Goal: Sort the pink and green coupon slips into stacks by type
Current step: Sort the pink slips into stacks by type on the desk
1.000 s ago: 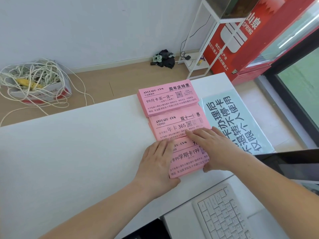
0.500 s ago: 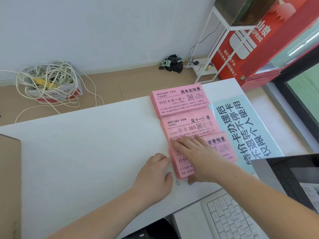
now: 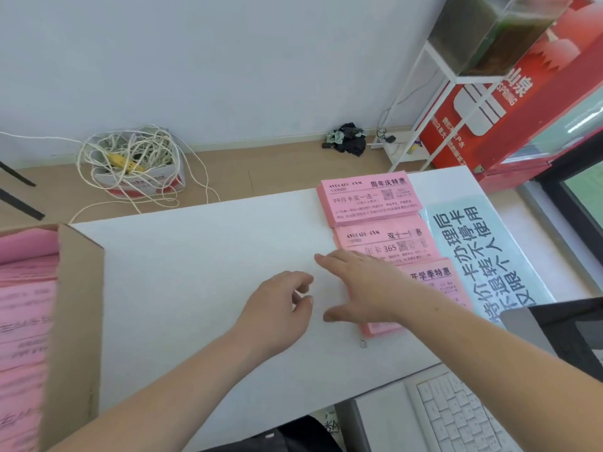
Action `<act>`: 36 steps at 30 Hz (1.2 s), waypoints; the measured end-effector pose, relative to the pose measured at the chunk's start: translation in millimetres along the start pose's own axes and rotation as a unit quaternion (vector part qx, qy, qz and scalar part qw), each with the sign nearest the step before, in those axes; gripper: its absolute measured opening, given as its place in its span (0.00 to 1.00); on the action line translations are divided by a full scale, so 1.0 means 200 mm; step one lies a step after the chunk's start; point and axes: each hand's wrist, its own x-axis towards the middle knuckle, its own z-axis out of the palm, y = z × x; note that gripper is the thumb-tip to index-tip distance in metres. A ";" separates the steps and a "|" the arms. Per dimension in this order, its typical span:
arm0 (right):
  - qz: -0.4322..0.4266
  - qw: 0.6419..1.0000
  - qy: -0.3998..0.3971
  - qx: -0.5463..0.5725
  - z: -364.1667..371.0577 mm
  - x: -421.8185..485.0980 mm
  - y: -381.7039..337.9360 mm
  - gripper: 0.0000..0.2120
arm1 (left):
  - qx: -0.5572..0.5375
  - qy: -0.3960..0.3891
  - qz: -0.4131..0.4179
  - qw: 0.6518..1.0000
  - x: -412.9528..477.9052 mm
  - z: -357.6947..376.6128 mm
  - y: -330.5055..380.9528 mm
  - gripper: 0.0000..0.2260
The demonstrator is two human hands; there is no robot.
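Presently: three pink coupon stacks lie in a column on the right part of the white table (image 3: 202, 272).

- Far stack (image 3: 368, 200): at the table's back edge, thick, top slip fully exposed.
- Middle stack (image 3: 385, 238): abuts the far one on its near side, set slightly toward the table's right edge.
- Near stack (image 3: 437, 288): overlaps the middle one's near edge and lies skewed. Much of it is hidden under a forearm.

Right hand (image 3: 362, 288): palm down, fingers straight and spread. It is over the left part of the near and middle stacks, with the fingertips reaching past their left edges above bare table. It grips nothing. Contact with the paper cannot be confirmed.

Left hand (image 3: 280, 305): above bare table toward the table's middle, just beside the right hand. Fingers loosely curled, thumb close to the forefinger, holding nothing.

Other items on or at the table:
- Small metal clip (image 3: 362, 343): on the table, just off the near stack's front corner.
- Pale blue printed sign (image 3: 483, 256): flat along the table's right edge, beside the stacks.
- Cardboard box (image 3: 75, 321): at the table's left end, filled with more pink slips (image 3: 23, 305), which are blurred.
- White keyboard (image 3: 456, 415): below the table's near edge.
- Dark screen (image 3: 571, 331): at the table's near right corner.

On the floor beyond the table's far edge:
- a carton of tangled white cord (image 3: 130, 164)
- a dark cloth heap (image 3: 349, 141)
- a white wire shelf (image 3: 440, 93)
- a red cabinet (image 3: 509, 102)
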 end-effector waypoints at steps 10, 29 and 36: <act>-0.013 0.965 0.115 0.236 -0.21 0.35 -0.94 0.16 | -0.046 0.117 -0.040 0.991 -0.55 -0.90 -0.32 0.10; -0.171 0.952 0.234 0.095 0.19 0.52 -1.99 0.17 | 0.199 0.063 -0.007 0.978 -1.27 -1.41 -1.26 0.17; -0.126 0.947 0.288 0.071 0.20 0.55 -1.99 0.29 | 0.184 0.195 0.014 0.963 -1.24 -1.38 -1.32 0.11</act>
